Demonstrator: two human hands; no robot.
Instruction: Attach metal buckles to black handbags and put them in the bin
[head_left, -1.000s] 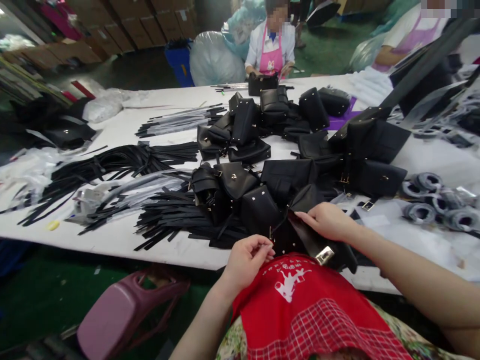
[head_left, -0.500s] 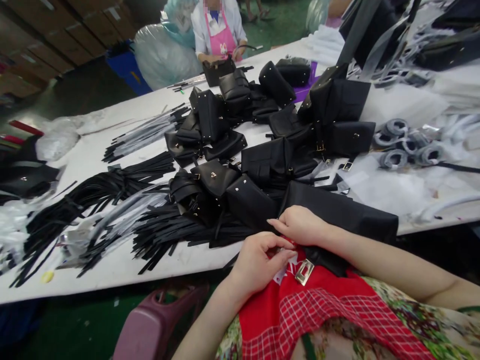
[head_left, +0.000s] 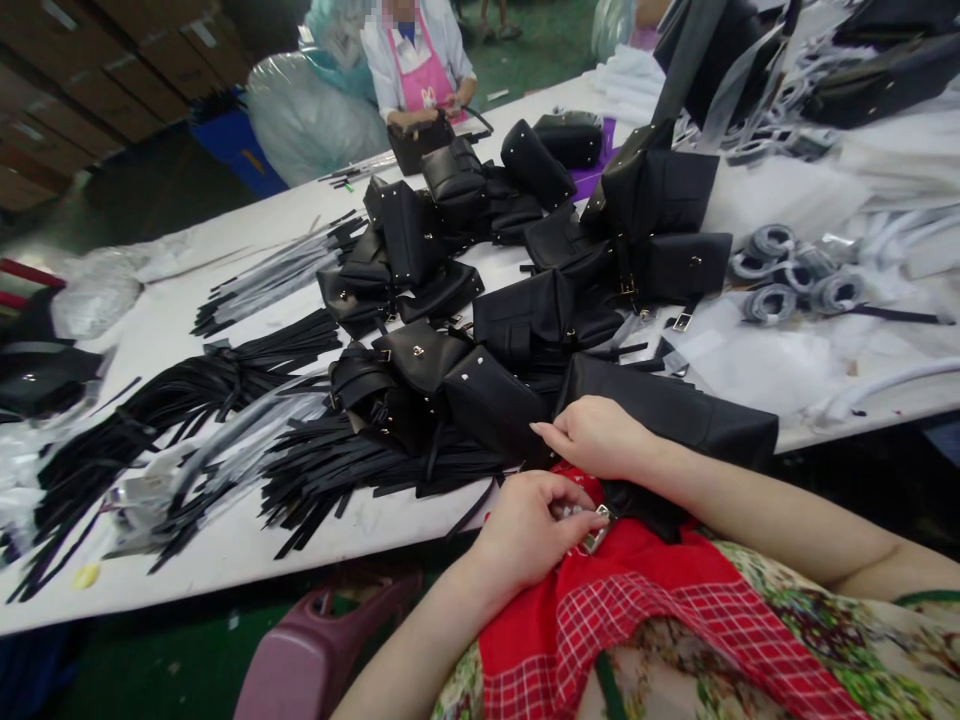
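Against the red apron, my left hand [head_left: 529,525] is closed, its thumb and finger pinching a gold-coloured metal clasp plate [head_left: 598,530] with a slot. Some small pale pieces show inside its curled fingers, too small to name. Just above it, my right hand [head_left: 600,437] is bent over the near end of a black leather bag [head_left: 675,410], gripping it. One finger points out to the left; the others are hidden. A black leather flap [head_left: 649,508] hangs below my right wrist, beside the clasp plate.
Several black bags [head_left: 517,315] are heaped on the white table [head_left: 360,535]. Bundles of black straps [head_left: 322,480] lie left, and coiled grey-wrapped handles [head_left: 772,305] lie right. Across the table a person in a pink apron [head_left: 424,80] handles a bag. A purple stool [head_left: 300,660] stands below.
My left hand has moved slightly right, and its thumb and finger now cover part of the clasp plate, which lay uncovered before. My right hand stays bent over the bag. The view has shifted slightly.
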